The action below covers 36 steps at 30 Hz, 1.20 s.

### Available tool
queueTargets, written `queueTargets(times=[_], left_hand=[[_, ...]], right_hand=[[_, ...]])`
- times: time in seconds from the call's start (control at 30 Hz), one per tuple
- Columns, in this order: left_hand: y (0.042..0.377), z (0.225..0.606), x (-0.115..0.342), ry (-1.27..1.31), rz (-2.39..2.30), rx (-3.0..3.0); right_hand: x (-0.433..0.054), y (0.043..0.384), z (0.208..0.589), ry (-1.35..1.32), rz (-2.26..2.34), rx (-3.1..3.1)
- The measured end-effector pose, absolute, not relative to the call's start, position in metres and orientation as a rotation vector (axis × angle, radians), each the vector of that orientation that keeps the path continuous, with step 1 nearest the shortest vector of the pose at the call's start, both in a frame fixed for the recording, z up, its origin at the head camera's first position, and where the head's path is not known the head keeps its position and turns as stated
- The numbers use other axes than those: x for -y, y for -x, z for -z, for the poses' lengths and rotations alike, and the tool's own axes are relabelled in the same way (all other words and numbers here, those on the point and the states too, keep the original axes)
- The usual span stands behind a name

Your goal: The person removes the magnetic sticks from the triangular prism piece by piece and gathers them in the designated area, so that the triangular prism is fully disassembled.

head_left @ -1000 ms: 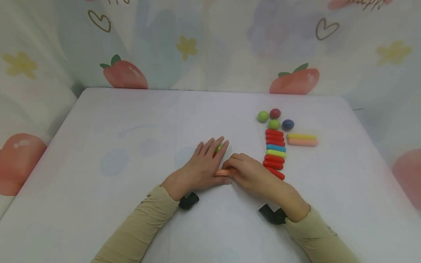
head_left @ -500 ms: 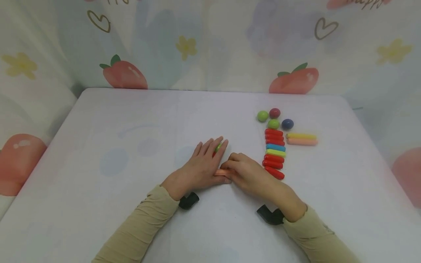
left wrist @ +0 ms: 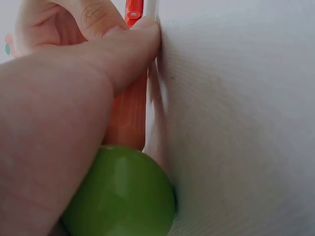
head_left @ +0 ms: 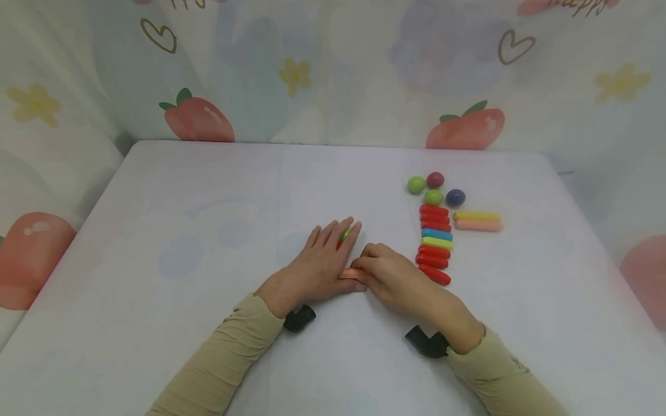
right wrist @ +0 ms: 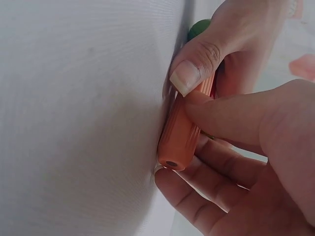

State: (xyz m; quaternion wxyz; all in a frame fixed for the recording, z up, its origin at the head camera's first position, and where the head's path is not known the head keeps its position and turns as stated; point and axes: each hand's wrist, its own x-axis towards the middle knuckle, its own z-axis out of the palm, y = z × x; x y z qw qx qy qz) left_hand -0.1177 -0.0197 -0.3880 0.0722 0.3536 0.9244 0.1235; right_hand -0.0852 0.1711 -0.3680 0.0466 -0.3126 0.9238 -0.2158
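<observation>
An orange ribbed stick [head_left: 351, 273] with a small hole in its end lies across the middle of the table. My left hand [head_left: 321, 267] rests over its left part, fingers straight and slightly spread, with the thumb [right wrist: 194, 69] along the stick's side. A shiny green ball [left wrist: 123, 191] sits under that hand, by the stick's left end. Between the left fingers show something green [head_left: 346, 234] and a bit of red, mostly hidden. My right hand [head_left: 398, 277] pinches the stick's right end, thumb [right wrist: 226, 113] on one side and curled fingers on the other.
Right of my hands runs a column of short sticks: several red [head_left: 434, 274], one blue [head_left: 437, 234], one yellow-green [head_left: 437, 242]. Beyond them lie two green balls [head_left: 416, 185], a dark red one [head_left: 435, 179] and a blue one [head_left: 455, 197]. A yellow stick [head_left: 477, 216] and a peach stick [head_left: 478, 225] lie alongside.
The right hand and wrist have shifted very slightly left, still on the orange stick. The nearest red stick shows a little more. The left hand stays in place.
</observation>
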Motion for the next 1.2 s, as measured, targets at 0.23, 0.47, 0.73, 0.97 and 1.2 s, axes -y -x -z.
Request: queueTargets(times=[0.23,0.47,0.73,0.97,1.2], left_hand=[[0.117,0.387,0.019,-1.045,-0.329,-2.777],[0.117,0.388,0.019,-1.019,-0.317,-2.77],[0.117,0.388,0.017,-1.002,-0.288,-2.762],[0.117,0.386,0.016,-0.978,-0.282,-2.757],[0.117,0.385,0.016,-0.978,-0.277,-2.763]], right_hand=[[-0.174,0.084,0.367,0.875,0.586,-2.872],[-0.179,0.085,0.361,0.847,0.557,-2.861],[-0.194,0.084,0.345,0.838,0.488,-2.879],[-0.208,0.084,0.329,0.798,0.559,-2.867],[-0.22,0.083,0.317,0.772,0.567,-2.907]])
